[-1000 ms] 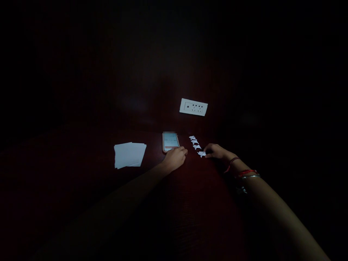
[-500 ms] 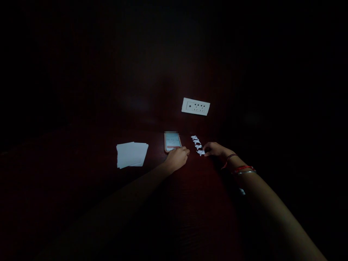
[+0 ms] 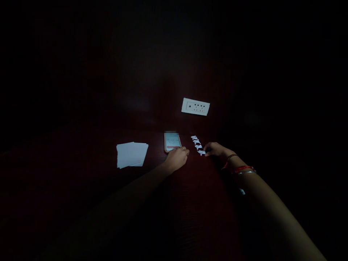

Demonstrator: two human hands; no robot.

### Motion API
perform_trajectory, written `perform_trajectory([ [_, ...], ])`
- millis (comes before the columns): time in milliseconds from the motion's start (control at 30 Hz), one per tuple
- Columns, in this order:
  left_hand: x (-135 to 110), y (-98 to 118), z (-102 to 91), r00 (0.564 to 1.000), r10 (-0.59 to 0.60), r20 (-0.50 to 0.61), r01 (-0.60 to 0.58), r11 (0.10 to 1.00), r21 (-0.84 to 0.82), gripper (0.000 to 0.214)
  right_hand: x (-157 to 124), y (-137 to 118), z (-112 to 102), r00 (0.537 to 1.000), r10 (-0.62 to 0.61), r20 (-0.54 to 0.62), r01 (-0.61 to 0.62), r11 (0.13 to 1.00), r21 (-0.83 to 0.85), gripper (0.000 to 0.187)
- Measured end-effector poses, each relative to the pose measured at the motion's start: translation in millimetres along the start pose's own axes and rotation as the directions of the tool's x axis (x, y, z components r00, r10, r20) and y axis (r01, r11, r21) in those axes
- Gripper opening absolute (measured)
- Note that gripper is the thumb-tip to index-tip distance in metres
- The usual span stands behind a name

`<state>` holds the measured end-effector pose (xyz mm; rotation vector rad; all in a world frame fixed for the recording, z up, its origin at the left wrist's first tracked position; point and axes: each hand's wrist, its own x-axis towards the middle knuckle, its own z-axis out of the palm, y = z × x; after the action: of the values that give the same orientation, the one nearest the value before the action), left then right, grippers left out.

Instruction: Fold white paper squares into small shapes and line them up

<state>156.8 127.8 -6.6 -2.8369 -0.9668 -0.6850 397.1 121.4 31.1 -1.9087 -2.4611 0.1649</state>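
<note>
The scene is very dark. My left hand [image 3: 178, 157] rests on a dark red table [image 3: 190, 203] with its fingers curled, just below a lit phone [image 3: 172, 141] lying flat. My right hand [image 3: 214, 148] lies to the right, its fingertips touching the nearest piece in a short row of small folded white paper pieces [image 3: 198, 145]. Red thread and a metal bangle [image 3: 243, 169] circle my right wrist. Whether the left hand holds anything is hidden.
A stack of white paper sheets [image 3: 132, 154] lies left of the phone. A white wall socket plate [image 3: 195, 107] sits on the dark surface behind the table. Everything beyond is too dark to make out.
My right hand has slid slightly up and left along with the nearest folded piece, closing it up to the row. The left hand has barely moved.
</note>
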Motion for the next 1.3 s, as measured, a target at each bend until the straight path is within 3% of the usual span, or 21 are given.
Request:
perform_trajectory([
  [433, -1.7, -1.4, 1.7, 1.0, 0.017, -0.021, -0.016, 1.0, 0.019, 0.015, -3.6, -7.8, -4.0, 0.999, 0.011, -0.05, -0.01, 1.0, 0.022, 0.036],
  [667, -10.3, 1.9, -7.0, 0.999, 0.005, -0.032, -0.004, 1.0, 0.024, 0.016, -26.7, -25.6, -11.4, 0.987, 0.004, -0.161, 0.003, 0.999, 0.043, 0.029],
  [800, -31.9, 8.4, -23.8, 0.999, 0.005, -0.042, -0.003, 0.999, 0.04, 0.018, -55.1, -67.3, 1.9, 0.96, -0.019, -0.281, 0.041, 0.997, 0.072, 0.024],
  [933, -71.7, 3.2, -51.0, 0.995, 0.017, -0.093, -0.011, 0.998, 0.063, 0.026, -76.2, -121.5, 23.4, 0.933, -0.086, -0.348, 0.122, 0.989, 0.083, 0.02],
  [1133, -146.6, -54.2, -93.2, 0.979, -0.137, -0.151, 0.15, 0.985, 0.082, 0.028, -60.4, -194.2, 39.7, 0.89, -0.202, -0.409, 0.279, 0.95, 0.139, 0.018],
  [1300, -185.3, -98.7, -105.6, 0.962, -0.252, -0.107, 0.258, 0.965, 0.048, 0.039, -27.2, -250.1, 43.1, 0.865, -0.271, -0.423, 0.361, 0.921, 0.147, 0.024],
])
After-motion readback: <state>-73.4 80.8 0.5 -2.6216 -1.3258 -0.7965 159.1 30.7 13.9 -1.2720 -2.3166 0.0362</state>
